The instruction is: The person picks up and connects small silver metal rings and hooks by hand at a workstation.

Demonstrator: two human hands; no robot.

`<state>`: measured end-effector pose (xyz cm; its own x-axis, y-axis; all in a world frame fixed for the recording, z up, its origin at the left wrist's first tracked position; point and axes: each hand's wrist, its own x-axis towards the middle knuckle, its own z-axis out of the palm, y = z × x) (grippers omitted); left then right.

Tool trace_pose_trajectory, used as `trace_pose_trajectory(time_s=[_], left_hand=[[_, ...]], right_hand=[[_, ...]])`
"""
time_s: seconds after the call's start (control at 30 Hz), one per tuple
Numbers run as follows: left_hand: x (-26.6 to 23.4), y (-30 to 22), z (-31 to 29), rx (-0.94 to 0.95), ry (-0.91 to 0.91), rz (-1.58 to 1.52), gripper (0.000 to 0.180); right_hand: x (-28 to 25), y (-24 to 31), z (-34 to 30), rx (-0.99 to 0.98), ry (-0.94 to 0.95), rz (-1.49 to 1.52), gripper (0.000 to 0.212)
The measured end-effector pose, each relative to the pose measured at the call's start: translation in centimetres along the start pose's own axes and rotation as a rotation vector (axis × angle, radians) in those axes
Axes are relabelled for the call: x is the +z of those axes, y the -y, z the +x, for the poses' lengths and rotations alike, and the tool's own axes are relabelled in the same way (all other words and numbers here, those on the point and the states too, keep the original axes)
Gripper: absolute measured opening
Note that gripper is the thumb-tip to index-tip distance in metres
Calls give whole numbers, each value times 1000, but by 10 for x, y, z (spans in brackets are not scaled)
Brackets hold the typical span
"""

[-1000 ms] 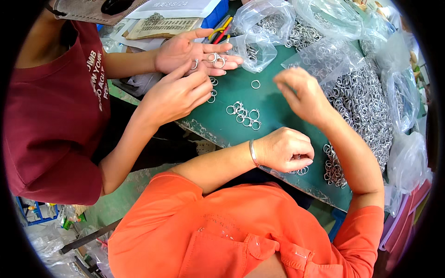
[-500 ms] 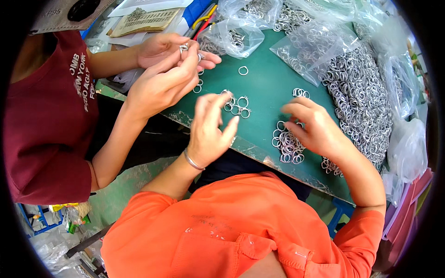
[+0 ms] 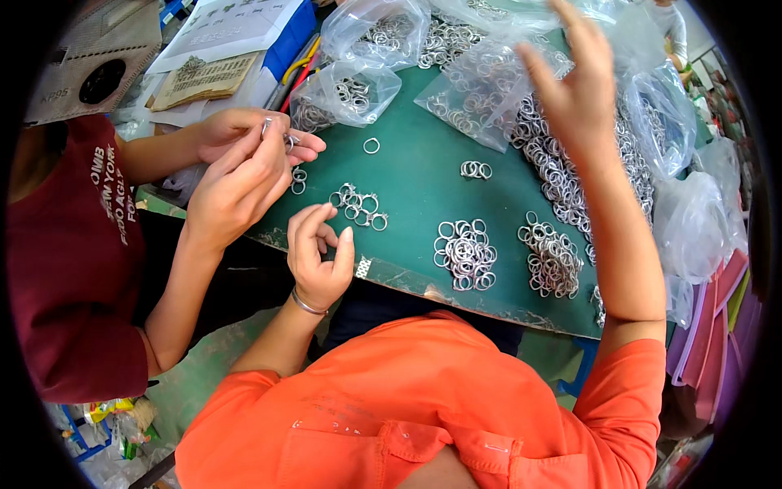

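My left hand [image 3: 316, 254] rests at the near table edge, fingers loosely bent, thumb apart from them, with nothing visible between. Just beyond it lies a small group of silver metal rings [image 3: 358, 206]. My right hand [image 3: 577, 90] is raised above the far right part of the table, somewhat blurred, its fingers spread and no ring showing in them. Below it spreads a big heap of rings [image 3: 562, 175], partly hidden by my forearm. Between my arms are a pile of rings [image 3: 466, 254], another pile of rings [image 3: 554, 261] and a short row of rings [image 3: 476, 169].
At my left, a co-worker's hands [image 3: 244, 167] hold rings. Clear plastic bags of rings [image 3: 346, 91] line the far side of the green table [image 3: 407, 191]. Pliers [image 3: 300, 67] and a worn booklet [image 3: 204, 81] lie far left. Purple and pink folders [image 3: 713, 334] stand at right.
My right hand has lifted off the near ring pile and swung up and away, fingers spreading. My left hand has drawn back from the small ring group. The whole view has shifted.
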<state>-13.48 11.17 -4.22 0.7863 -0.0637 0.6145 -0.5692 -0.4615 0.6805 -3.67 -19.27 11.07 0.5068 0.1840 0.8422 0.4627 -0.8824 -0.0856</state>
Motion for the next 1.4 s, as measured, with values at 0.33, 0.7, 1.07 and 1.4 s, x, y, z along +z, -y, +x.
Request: trace_pose_trajectory(time_s=[0.33, 0.7, 1.07, 1.4], left_hand=[[-5, -9, 0, 16, 67, -58, 32], [50, -77, 21, -493, 708, -1048, 34], [73, -89, 74, -854, 595, -1897, 52], [65, -99, 74, -951, 649, -1632, 66]], right_hand=[[-18, -25, 5, 395, 517, 221, 32], [-73, 30, 30, 547, 191, 615, 21], [-128, 41, -9, 494, 633, 1236, 38], [-114, 41, -67, 294, 898, 690, 68]])
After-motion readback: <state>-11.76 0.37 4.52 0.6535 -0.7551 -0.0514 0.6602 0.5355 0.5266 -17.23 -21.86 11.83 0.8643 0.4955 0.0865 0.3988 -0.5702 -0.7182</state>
